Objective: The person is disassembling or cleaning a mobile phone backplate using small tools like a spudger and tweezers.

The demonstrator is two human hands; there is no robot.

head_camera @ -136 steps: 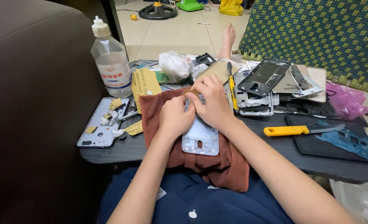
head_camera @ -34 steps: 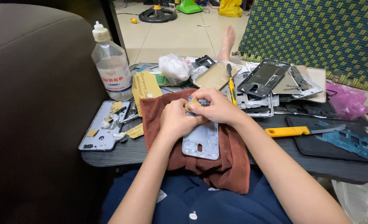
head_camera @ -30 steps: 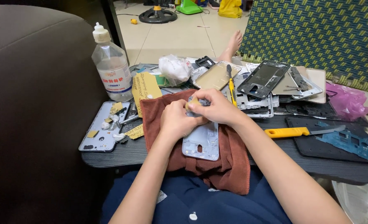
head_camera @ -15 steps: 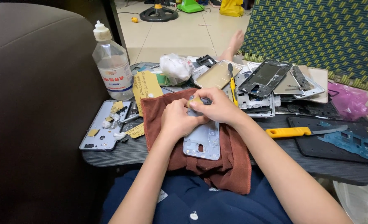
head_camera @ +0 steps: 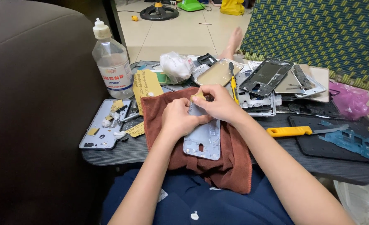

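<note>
A pale blue phone frame (head_camera: pixel 204 141) lies on a rust-brown cloth (head_camera: pixel 234 162) draped over the near edge of a dark table (head_camera: pixel 276 156). My left hand (head_camera: pixel 177 118) presses on the frame's upper left part and holds it steady. My right hand (head_camera: pixel 217 102) is at the frame's top end, fingers pinched on a small tan piece (head_camera: pixel 198 96) against the frame. Both forearms reach in from the bottom of the view.
A clear plastic bottle (head_camera: pixel 111 64) stands at the back left. Another phone back (head_camera: pixel 105 130) with scraps lies left. A yellow-handled knife (head_camera: pixel 301 131), a yellow screwdriver (head_camera: pixel 233 85), stacked phone frames (head_camera: pixel 267 83), a black mat (head_camera: pixel 338 139) and a pink bag (head_camera: pixel 349 100) sit to the right.
Since 4.5 s ago my right hand has drawn back down to the frame's top end. Over the last second both hands stay on the frame with only slight finger shifts.
</note>
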